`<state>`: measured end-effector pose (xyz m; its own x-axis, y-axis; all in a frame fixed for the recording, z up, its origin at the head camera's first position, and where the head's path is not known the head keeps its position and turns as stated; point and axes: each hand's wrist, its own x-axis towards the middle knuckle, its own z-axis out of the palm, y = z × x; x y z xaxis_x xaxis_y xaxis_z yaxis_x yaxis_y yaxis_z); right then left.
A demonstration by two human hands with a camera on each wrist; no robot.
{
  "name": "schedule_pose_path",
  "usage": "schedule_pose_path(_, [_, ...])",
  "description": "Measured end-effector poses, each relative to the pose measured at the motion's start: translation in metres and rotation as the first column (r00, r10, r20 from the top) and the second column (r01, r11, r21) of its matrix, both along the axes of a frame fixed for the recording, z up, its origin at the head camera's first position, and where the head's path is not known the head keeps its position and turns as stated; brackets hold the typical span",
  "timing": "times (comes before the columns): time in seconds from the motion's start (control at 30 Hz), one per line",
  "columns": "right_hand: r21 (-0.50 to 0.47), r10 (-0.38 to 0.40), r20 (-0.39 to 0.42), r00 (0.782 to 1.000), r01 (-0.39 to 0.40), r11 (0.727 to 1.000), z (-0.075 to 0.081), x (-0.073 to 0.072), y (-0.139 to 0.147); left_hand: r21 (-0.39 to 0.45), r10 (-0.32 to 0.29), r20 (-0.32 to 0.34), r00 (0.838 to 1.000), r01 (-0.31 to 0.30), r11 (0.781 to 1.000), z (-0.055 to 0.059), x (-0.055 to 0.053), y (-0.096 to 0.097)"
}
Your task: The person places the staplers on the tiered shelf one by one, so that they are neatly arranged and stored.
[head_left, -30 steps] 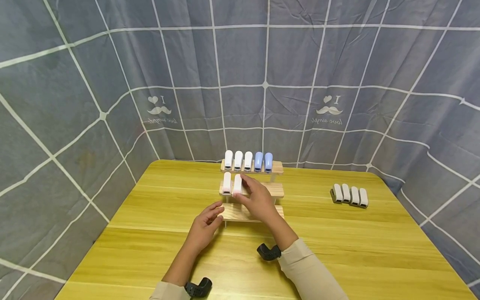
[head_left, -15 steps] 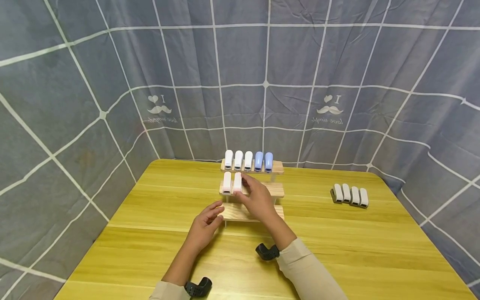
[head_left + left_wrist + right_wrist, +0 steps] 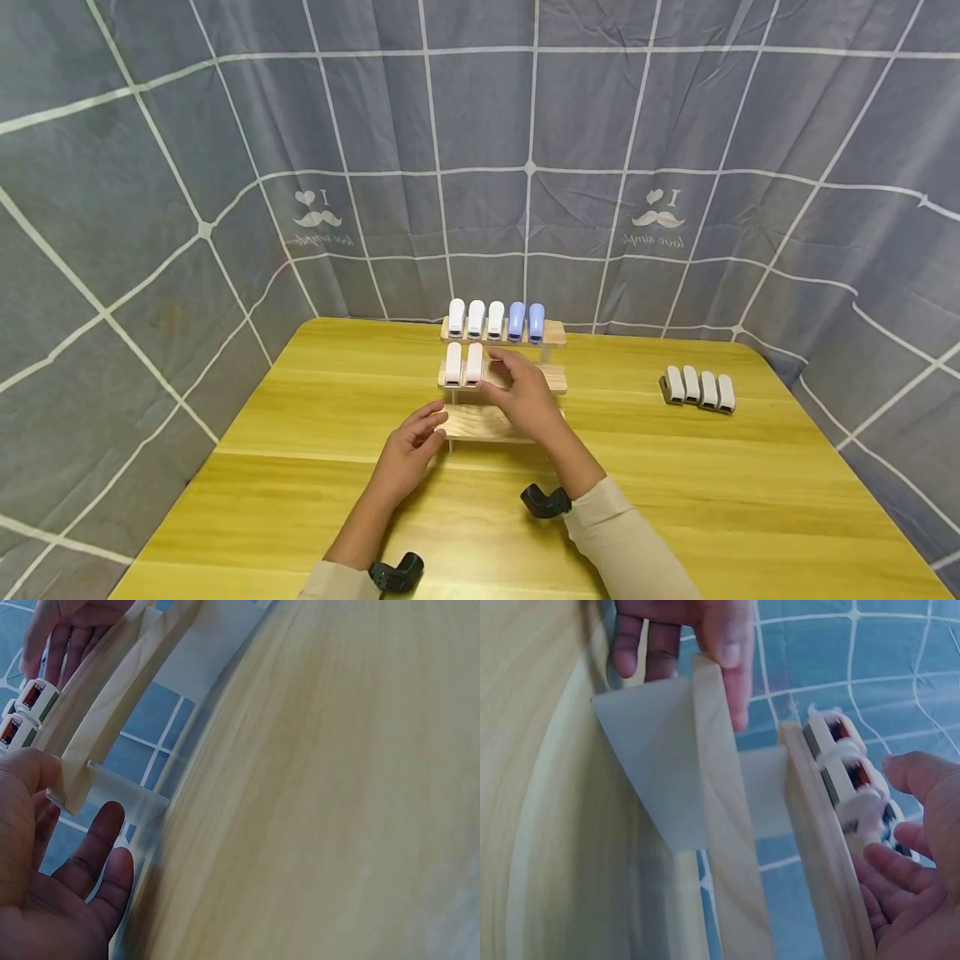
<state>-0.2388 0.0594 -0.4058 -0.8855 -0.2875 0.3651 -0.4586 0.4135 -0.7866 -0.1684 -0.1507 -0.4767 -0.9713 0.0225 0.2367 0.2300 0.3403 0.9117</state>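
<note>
In the head view, two pale pinkish-white mini staplers [image 3: 474, 363] stand side by side at the left of the middle shelf [image 3: 557, 378] of a wooden tiered stand. My right hand [image 3: 526, 400] is just right of them, its fingers spread and apart from the nearer stapler; the right wrist view shows nothing between thumb and fingers. My left hand [image 3: 406, 451] rests at the left end of the bottom shelf [image 3: 480, 423]. Its thumb [image 3: 34, 766] touches that shelf end in the left wrist view, while the other fingers stay loosely extended beside and below it.
On the top shelf [image 3: 555, 333] stand three white staplers [image 3: 476, 318] and two blue staplers [image 3: 517, 321]. Several white and grey staplers [image 3: 708, 390] sit in a row at the right of the wooden table [image 3: 615, 450]. A grey curtain [image 3: 585, 125] hangs behind.
My right hand has let go of the second pinkish-white stapler and moved slightly right, so its front now shows fully. The left hand has stayed at the bottom shelf.
</note>
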Motion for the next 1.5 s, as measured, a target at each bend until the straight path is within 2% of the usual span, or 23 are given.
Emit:
schedule_pose_path(0.1, [-0.036,-0.001,0.006,1.000,0.001,0.999,0.002,0.001,0.013,0.007,0.000,0.008,1.000,0.000,1.000,0.000,0.000,0.000])
schedule_pose_path(0.27, [-0.041,-0.030,-0.067,0.997,0.027,0.999,0.006,0.004,0.044,0.019,0.001,0.033,0.999,-0.001,1.000,0.000,0.000,0.000])
schedule_pose_path(0.4, [0.020,-0.058,-0.160,0.985,0.062,0.998,0.009,0.003,0.079,0.030,0.000,0.036,0.999,-0.001,1.000,0.001,0.001,0.001])
schedule_pose_path(0.5, [0.078,-0.099,-0.212,0.972,0.118,0.990,0.010,0.002,0.111,0.039,-0.001,0.033,0.999,-0.001,0.999,0.000,0.000,0.002])
schedule_pose_path(0.67, [0.138,-0.172,-0.211,0.962,0.204,0.969,0.004,0.003,0.166,0.035,-0.001,0.036,0.999,0.000,0.999,-0.001,0.001,0.001])
schedule_pose_path(0.9, [0.166,-0.273,-0.092,0.958,0.285,0.944,-0.005,0.007,0.236,0.030,0.001,0.032,1.000,-0.002,1.000,-0.001,0.001,0.000])
schedule_pose_path(1.0, [0.180,-0.317,-0.029,0.948,0.317,0.931,-0.007,0.008,0.263,0.025,-0.007,0.028,1.000,0.007,1.000,-0.002,0.000,0.000])
schedule_pose_path(1.13, [0.191,-0.354,0.014,0.935,0.345,0.919,-0.012,0.007,0.293,0.015,-0.003,0.009,1.000,0.002,1.000,-0.003,-0.001,0.000])
schedule_pose_path(1.3, [0.191,-0.374,0.080,0.924,0.354,0.915,-0.022,0.004,0.318,0.016,0.007,-0.013,1.000,-0.007,1.000,-0.002,-0.002,0.001])
schedule_pose_path(1.5, [0.173,-0.383,0.194,0.903,0.353,0.919,-0.035,-0.002,0.331,0.026,0.003,0.004,1.000,-0.003,1.000,0.000,-0.001,0.001])
